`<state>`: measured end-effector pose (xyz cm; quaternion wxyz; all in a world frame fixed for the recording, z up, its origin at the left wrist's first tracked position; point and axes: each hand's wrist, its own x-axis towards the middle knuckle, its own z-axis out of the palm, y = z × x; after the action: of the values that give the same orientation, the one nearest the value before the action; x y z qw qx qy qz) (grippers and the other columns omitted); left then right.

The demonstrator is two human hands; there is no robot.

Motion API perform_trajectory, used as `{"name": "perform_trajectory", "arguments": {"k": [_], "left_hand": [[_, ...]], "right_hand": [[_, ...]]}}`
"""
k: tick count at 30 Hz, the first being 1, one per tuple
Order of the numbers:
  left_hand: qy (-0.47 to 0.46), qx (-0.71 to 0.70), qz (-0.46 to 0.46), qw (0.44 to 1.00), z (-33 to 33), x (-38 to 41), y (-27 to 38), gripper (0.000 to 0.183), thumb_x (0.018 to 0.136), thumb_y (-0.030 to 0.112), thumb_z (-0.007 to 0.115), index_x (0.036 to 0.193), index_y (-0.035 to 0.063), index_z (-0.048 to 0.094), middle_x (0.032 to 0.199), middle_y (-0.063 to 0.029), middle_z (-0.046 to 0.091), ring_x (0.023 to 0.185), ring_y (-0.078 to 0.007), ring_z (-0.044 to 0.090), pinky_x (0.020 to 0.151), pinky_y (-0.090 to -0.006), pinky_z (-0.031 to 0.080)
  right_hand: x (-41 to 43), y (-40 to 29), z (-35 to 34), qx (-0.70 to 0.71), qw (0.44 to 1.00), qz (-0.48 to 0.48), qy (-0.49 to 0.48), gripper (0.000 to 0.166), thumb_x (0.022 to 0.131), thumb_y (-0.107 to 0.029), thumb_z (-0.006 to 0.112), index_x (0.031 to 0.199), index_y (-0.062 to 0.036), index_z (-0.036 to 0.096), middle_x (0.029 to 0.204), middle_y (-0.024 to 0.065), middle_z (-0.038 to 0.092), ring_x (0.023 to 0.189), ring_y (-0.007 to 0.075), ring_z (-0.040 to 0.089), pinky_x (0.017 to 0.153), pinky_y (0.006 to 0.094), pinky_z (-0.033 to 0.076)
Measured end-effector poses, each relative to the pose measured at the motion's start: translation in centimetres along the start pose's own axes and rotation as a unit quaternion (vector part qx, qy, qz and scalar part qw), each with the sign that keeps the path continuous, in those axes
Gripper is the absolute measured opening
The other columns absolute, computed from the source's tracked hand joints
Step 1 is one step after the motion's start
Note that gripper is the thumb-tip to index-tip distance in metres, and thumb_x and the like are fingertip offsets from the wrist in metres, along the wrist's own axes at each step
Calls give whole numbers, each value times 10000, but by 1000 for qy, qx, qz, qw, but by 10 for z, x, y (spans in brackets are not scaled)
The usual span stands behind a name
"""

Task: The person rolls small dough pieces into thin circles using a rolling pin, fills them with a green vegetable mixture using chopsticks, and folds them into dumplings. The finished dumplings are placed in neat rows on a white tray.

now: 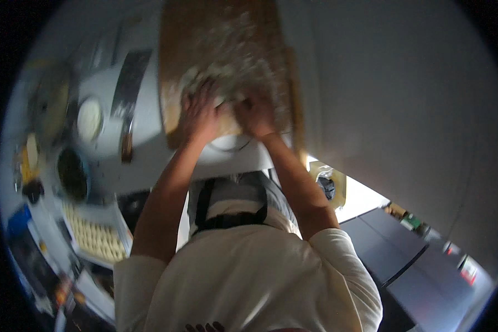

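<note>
Both hands are low over a floured wooden board point(220, 29), blurred by motion. My left hand point(201, 110) lies palm down with its fingers spread, touching pale lumps that look like dough point(216, 72). Beside it, my right hand point(257, 114) is curled at the near right part of the board; whether anything is inside it cannot be made out. Loose flour and pale bits are scattered beyond the hands. Left of the board lies a cleaver point(130, 79), its wooden handle towards me.
Further left are a bowl of white contents point(90, 119), a bowl of dark green filling point(72, 174) and a large round lid or dish point(50, 103), blurred. A tray of pale shaped pieces point(95, 232) stands near my left elbow. A wall point(390, 103) rises on the right.
</note>
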<state>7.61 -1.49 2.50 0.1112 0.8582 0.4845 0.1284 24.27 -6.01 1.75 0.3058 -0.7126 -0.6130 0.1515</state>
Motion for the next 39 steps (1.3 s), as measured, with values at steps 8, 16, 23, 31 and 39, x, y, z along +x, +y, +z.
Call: {"name": "perform_trajectory", "arguments": {"k": [8,16,23,31,39], "left_hand": [[67,9,8,998,0,-8,-5,574,902,406,567,1385,134,419,1416,-84,427,1362,-229,339,1147,-490,161],[64,24,-4,998,9,-4,-4,597,897,495,529,1411,216,408,1441,-72,381,1389,-291,274,1119,-601,146],[115,-28,-48,992,2,51,-22,531,871,401,558,1336,160,473,1365,-127,452,1309,-291,361,1081,-508,210],[-70,-59,88,992,-4,37,-29,522,818,412,612,1251,123,580,1407,-116,450,1324,-282,382,1125,-520,213],[72,34,77,994,2,-54,-38,383,913,359,491,1216,162,617,1429,20,459,1390,-198,301,1172,-486,116]], "right_hand": [[5,-4,-16,14,997,21,-75,395,720,-275,801,956,-27,603,910,149,629,811,257,620,722,359,508],[-1,-11,-37,-73,991,-15,-111,438,753,-427,727,1031,-106,622,966,139,655,914,334,631,799,432,500],[2,-18,-33,-104,990,-3,-93,386,801,-267,713,1108,-58,606,1077,155,624,922,325,624,802,403,487],[-4,12,-14,-143,984,-43,-99,286,850,-146,623,1123,-61,621,1079,164,621,972,300,617,833,389,495],[15,-51,9,-34,976,12,-216,359,887,-256,595,1163,-25,594,1103,173,589,1041,338,567,907,437,470]]}}
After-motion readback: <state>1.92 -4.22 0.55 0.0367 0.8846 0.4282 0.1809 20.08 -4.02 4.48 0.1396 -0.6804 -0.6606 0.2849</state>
